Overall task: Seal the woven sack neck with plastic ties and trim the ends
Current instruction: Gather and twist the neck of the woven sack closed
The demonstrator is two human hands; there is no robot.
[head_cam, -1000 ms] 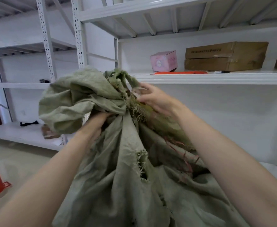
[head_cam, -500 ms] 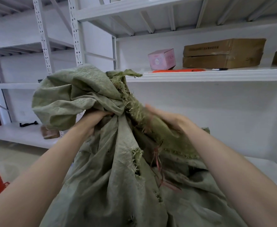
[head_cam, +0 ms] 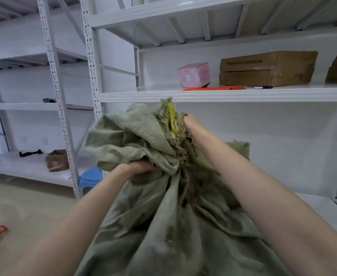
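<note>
Woven sack (head_cam: 163, 226) neck runs upright between both hands: left hand (head_cam: 141, 171) clenched around its base, right hand (head_cam: 193, 128) gripping the frayed top

One woven sack (head_cam: 163, 226), two hands, one pink box (head_cam: 193, 75), one blue stool (head_cam: 90, 179).

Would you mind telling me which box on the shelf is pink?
The small pink box, leftmost on the shelf; the boxes to its right are brown cardboard.
</note>
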